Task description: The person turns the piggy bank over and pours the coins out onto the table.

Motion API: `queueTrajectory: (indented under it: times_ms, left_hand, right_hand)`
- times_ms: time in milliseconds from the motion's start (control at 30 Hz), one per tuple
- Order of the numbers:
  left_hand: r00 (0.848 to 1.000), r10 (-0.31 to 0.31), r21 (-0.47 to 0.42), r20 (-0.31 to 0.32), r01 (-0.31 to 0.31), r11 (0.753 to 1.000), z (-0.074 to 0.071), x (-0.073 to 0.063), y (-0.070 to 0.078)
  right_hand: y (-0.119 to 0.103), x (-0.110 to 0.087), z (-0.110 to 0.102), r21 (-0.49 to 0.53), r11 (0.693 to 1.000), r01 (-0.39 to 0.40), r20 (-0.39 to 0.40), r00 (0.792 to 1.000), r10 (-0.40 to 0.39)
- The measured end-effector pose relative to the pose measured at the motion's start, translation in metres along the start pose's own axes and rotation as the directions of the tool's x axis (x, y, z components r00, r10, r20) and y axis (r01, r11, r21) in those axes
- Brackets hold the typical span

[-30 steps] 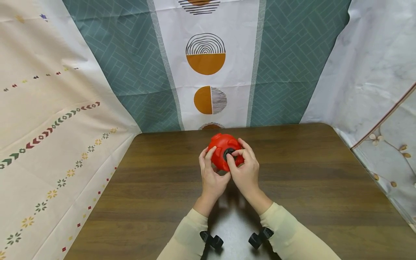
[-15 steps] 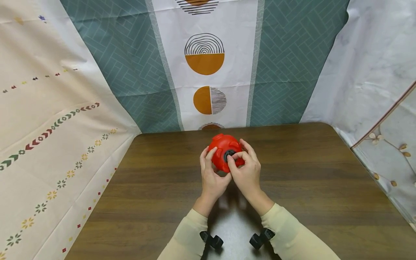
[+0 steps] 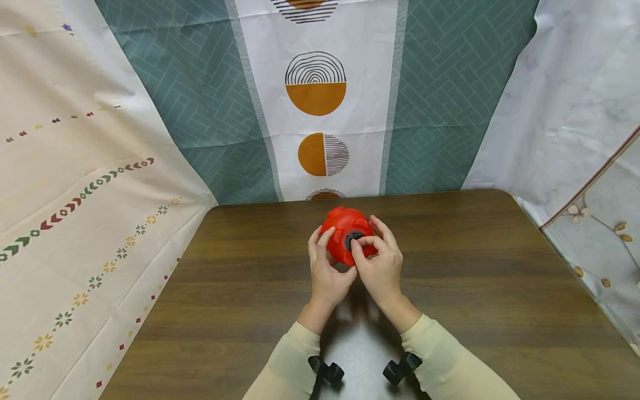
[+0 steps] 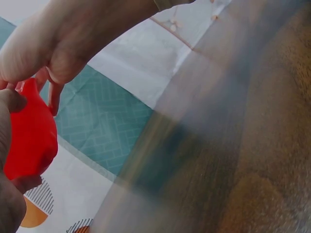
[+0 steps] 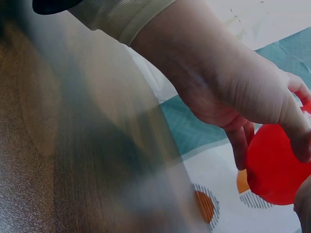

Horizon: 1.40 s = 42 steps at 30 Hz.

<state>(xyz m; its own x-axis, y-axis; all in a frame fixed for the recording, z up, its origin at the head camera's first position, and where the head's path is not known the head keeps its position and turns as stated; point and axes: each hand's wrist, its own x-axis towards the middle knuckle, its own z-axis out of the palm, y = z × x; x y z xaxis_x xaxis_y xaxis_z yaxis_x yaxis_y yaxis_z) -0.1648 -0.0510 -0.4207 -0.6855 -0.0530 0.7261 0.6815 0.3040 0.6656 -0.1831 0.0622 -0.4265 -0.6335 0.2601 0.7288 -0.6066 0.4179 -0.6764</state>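
Note:
A red, rounded object (image 3: pixel 341 221) with raised bumps is held up over the table's far half, its exact kind unclear. Set into the side facing me is a black round piece (image 3: pixel 349 239), partly covered by fingers. My left hand (image 3: pixel 326 276) grips the red body from the left, fingers curled round its side and thumb below. With thumb and index finger, my right hand (image 3: pixel 379 270) pinches at the black piece, while its other fingers lie along the right side. In the left wrist view the red body (image 4: pixel 30 138) shows between both hands; the right wrist view shows its smooth side (image 5: pixel 273 165).
The brown wooden table (image 3: pixel 225 311) spreads out beneath both arms. Patterned cloths, such as the teal and white one (image 3: pixel 440 111), hang behind and at both sides. Each sleeved wrist wears a black camera mount, one on the left (image 3: pixel 326 369), one on the right (image 3: pixel 401 368).
Both hands and the red object have shifted very slightly right and down in the head view. The grip looks the same throughout.

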Motion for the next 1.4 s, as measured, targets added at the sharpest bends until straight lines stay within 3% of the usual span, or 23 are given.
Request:
queueTrajectory:
  times_ms: [400,1067,1400]
  left_hand:
    - [1.0,-0.006,0.001,-0.007,0.006,1.0,0.001,0.0,0.0]
    - [1.0,-0.011,0.006,-0.013,0.011,1.0,-0.002,0.0,0.0]
    - [1.0,0.0,0.012,-0.017,0.0,1.0,-0.006,0.0,0.003]
  right_hand:
    - [0.001,0.001,0.002,0.0,1.0,-0.02,-0.01,1.0,0.02]
    - [-0.004,-0.001,-0.003,-0.061,0.996,0.063,-0.019,0.998,-0.064]
    - [-0.002,0.004,-0.018,0.042,0.992,0.121,-0.039,0.992,-0.119]
